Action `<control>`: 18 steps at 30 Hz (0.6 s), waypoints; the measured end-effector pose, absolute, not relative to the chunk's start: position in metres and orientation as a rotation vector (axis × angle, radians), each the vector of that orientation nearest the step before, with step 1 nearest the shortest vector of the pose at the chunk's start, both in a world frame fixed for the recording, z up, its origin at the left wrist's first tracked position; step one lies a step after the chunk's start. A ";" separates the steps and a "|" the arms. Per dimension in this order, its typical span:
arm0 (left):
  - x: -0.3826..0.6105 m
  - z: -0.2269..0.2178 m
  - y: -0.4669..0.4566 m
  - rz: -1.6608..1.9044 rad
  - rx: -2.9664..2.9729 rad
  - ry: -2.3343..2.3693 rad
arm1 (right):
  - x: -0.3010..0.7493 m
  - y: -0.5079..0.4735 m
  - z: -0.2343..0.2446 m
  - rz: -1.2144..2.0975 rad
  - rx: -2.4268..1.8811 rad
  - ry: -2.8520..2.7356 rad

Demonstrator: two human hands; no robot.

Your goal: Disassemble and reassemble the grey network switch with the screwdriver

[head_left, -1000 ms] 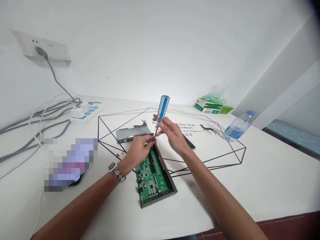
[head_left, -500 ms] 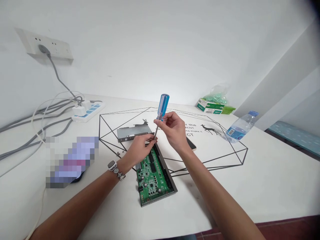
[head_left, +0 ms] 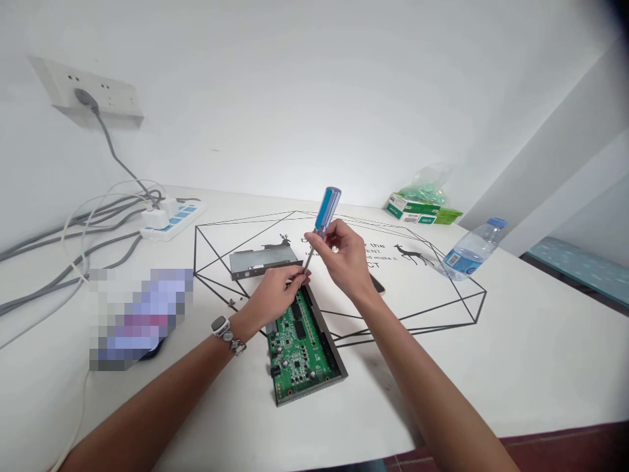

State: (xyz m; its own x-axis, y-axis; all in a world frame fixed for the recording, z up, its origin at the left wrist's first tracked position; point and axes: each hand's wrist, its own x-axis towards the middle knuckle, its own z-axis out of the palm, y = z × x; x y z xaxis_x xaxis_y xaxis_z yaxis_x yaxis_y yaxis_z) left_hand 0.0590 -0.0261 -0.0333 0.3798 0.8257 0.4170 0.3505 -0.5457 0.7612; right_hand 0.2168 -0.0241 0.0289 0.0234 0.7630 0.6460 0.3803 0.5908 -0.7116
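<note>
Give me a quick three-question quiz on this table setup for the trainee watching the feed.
1. What tool does the right hand grip?
2. True or false: the wristwatch is on the right wrist.
3. Fill in the colour: the circuit board is ___.

Key: 1. a blue-handled screwdriver; 2. false; 3. green.
</note>
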 end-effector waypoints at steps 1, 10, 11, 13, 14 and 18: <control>0.059 -0.033 -0.026 1.093 2.082 1.011 | 0.214 -0.024 0.028 0.360 -0.989 -1.561; 0.060 -0.032 -0.028 1.093 2.105 1.026 | 0.223 -0.024 0.031 0.578 -0.955 -1.752; 0.060 -0.032 -0.028 1.091 2.104 1.028 | 0.225 -0.025 0.032 0.600 -0.938 -1.783; 0.059 -0.032 -0.029 1.088 2.103 1.030 | 0.228 -0.026 0.033 0.516 -0.963 -1.799; 0.059 -0.031 -0.030 1.089 2.104 1.028 | 0.228 -0.027 0.033 0.436 -0.992 -1.793; 0.058 -0.030 -0.030 1.078 2.112 1.022 | 0.223 -0.028 0.032 0.218 -1.063 -1.720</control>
State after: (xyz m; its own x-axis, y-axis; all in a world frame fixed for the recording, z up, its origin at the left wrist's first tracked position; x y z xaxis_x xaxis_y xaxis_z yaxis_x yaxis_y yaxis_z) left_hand 0.0580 -0.0303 -0.0303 0.3887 0.8198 0.4205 0.3766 -0.5579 0.7395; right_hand 0.2227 -0.0280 0.0319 -0.0511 0.7355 0.6756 0.5434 0.5881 -0.5991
